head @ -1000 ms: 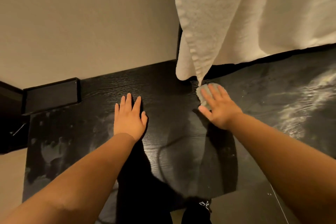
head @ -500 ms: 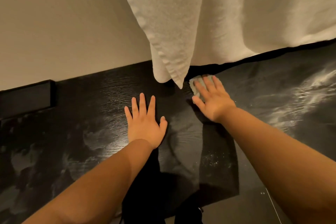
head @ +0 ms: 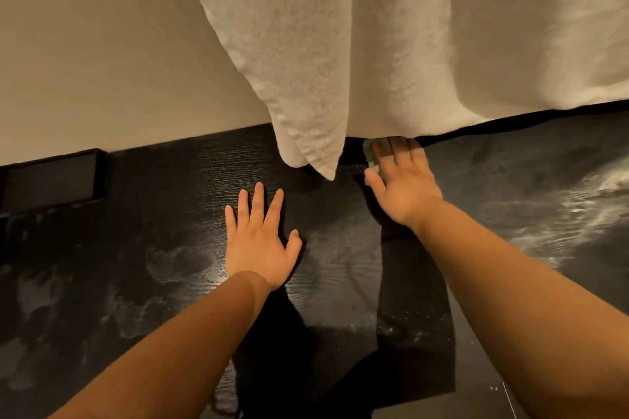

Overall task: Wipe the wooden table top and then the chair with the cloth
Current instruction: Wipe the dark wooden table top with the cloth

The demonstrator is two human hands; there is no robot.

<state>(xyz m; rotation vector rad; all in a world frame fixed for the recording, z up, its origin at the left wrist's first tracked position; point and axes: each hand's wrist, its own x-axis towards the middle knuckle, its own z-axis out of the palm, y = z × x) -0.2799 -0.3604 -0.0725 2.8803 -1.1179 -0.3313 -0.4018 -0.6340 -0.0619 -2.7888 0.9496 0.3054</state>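
A dark wooden table top [head: 163,187] with visible grain and pale dusty smears fills the lower half of the view. My left hand [head: 260,241] lies flat on it with fingers spread and straight. My right hand [head: 403,185] presses a small grey-green cloth [head: 370,155] onto the wood at the table's far edge; only a corner of the cloth shows beside my fingers. My right fingertips reach under the hem of a hanging white towel. No chair is in view.
A thick white towel [head: 391,44] hangs down from above over the far edge of the table. A beige wall [head: 102,44] stands behind. A black rectangular box [head: 51,180] sits at the far left. Dusty streaks [head: 561,211] cover the right side.
My right hand has pushed the cloth farther away, until the fingertips slid under the towel hem. My left hand stays flat on the wood. The view has moved closer.
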